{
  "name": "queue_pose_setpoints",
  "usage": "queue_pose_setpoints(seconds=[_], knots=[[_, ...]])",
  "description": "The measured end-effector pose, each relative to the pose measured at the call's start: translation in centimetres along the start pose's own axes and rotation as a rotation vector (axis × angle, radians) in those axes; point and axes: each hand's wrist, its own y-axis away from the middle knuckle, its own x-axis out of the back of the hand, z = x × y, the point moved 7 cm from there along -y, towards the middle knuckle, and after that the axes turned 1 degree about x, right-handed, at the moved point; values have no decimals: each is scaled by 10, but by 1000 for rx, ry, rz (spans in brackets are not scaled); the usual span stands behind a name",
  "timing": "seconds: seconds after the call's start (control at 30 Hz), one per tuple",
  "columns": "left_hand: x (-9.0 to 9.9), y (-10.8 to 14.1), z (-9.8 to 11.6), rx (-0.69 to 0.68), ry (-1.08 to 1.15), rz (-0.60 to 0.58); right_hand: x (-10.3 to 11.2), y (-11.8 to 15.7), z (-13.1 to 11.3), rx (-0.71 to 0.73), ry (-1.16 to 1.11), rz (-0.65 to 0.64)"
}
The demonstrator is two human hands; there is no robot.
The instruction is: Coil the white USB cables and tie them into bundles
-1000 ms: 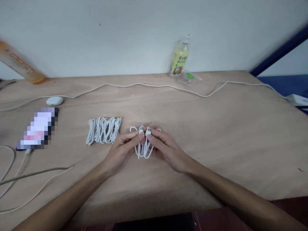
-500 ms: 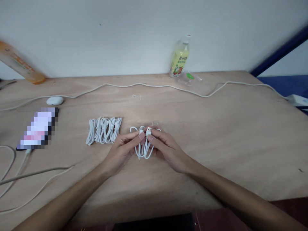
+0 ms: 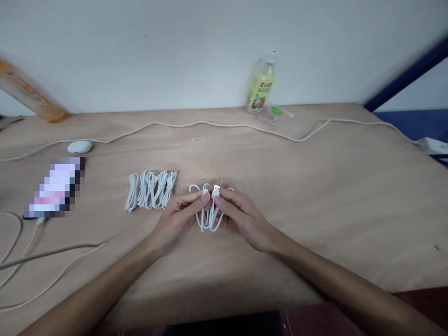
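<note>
A white USB cable [image 3: 212, 219] is held in loose loops between my two hands, low in the middle of the head view. My left hand [image 3: 182, 212] pinches one plug end of it between thumb and fingers. Beside it, my right hand [image 3: 241, 212] pinches the other end, a USB plug whose metal tip points away from me. The two plugs lie side by side, close together. Left of my hands, several bundled white cables [image 3: 151, 190] lie in a row on the wooden table [image 3: 315, 186].
Small ties [image 3: 199, 139] lie beyond my hands. A long white cord [image 3: 241, 125] crosses the table. At the back stand a yellow-green bottle [image 3: 261, 88] and a clear wrapper [image 3: 275, 115]. On the left are a phone [image 3: 56, 186], a white case [image 3: 80, 147] and an orange bottle [image 3: 31, 98].
</note>
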Motion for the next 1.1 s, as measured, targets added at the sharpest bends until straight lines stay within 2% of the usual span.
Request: queue_pose_setpoints(seconds=[1.1], knots=[[1, 1, 0, 8, -7, 6, 0, -1, -3, 30, -6, 3]])
